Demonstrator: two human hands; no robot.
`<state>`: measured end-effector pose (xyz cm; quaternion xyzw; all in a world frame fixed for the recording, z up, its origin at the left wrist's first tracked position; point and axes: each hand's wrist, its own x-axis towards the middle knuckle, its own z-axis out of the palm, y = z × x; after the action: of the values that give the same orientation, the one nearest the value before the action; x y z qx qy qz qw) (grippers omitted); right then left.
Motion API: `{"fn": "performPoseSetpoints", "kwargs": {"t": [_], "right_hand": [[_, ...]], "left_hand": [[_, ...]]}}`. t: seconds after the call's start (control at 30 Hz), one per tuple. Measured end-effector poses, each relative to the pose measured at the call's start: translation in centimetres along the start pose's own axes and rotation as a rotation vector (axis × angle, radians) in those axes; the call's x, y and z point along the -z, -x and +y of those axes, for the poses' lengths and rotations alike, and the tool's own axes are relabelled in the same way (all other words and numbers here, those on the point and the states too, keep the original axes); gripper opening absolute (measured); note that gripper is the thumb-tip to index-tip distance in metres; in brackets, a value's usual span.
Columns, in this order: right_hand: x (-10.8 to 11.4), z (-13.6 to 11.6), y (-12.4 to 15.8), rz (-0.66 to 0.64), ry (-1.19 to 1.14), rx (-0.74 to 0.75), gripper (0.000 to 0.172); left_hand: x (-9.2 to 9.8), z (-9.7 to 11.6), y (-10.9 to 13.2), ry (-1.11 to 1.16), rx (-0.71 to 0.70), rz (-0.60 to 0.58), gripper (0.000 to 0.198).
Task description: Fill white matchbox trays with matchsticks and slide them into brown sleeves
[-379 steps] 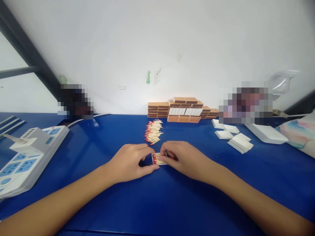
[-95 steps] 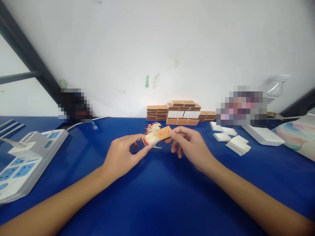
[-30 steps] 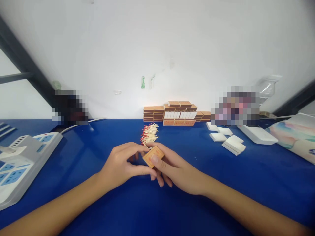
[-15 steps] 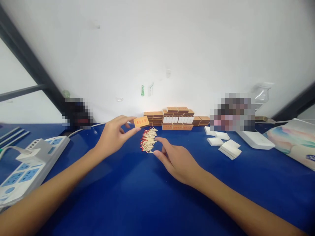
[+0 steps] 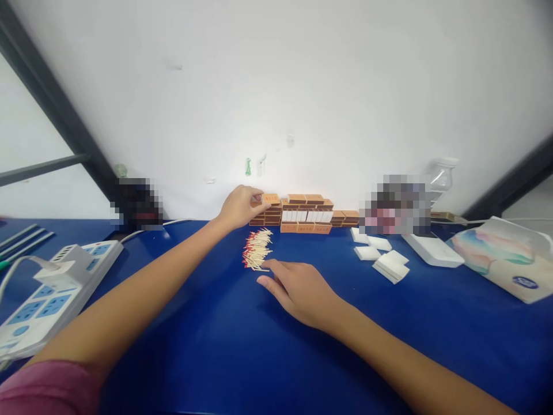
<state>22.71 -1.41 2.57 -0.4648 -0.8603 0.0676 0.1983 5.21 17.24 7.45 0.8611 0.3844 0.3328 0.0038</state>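
Observation:
My left hand is closed on an orange matchbox, thumb at its front edge, at the top of the left stack of matchboxes. Whether the box rests fully on the stack, I cannot tell. In front lies a heap of loose matches with red heads pointing left. My right hand hovers or rests just right of the heap's near end, thumb and forefinger apart, with nothing between them. Beside the left stack stands a taller stack of matchboxes, with a row of white ends across its middle.
White paper-like blocks lie to the right, before a white flat box and a tissue pack. A power strip with a plugged-in adapter runs along the left. A lower matchbox stack adjoins the wall.
My left hand has carried the matchbox from above the matches, back and right onto the left stack. My right hand has shifted slightly nearer to me, its fingers still apart.

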Motion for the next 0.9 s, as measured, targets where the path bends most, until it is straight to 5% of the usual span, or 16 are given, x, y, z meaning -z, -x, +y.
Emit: {"fn": "performPoseSetpoints", "kwargs": {"t": [0.13,0.3,0.5,0.7,0.9], "right_hand": [[-0.1,0.1,0.1,0.030,0.004,0.030,0.041],[-0.1,0.1,0.0,0.023,0.032,0.034,0.043],[0.4,0.7,-0.2,0.029,0.075,0.033,0.045],[1.6,2.8,-0.7,0.010,0.270,-0.083,0.034],[5.5,7.3,-0.3,-0.167,0.450,-0.475,0.024]], "left_hand": [[-1.3,-0.3,-0.4,-0.016,0.059,0.048,0.031],[-2.3,0.0,-1.0,-0.038,0.088,0.082,0.020],[-1.9,1.2,-0.7,-0.084,0.062,0.110,0.019],[0.6,3.9,5.4,-0.118,-0.077,0.059,0.020],[1.8,3.7,11.9,-0.121,-0.169,0.077,0.021]]}}
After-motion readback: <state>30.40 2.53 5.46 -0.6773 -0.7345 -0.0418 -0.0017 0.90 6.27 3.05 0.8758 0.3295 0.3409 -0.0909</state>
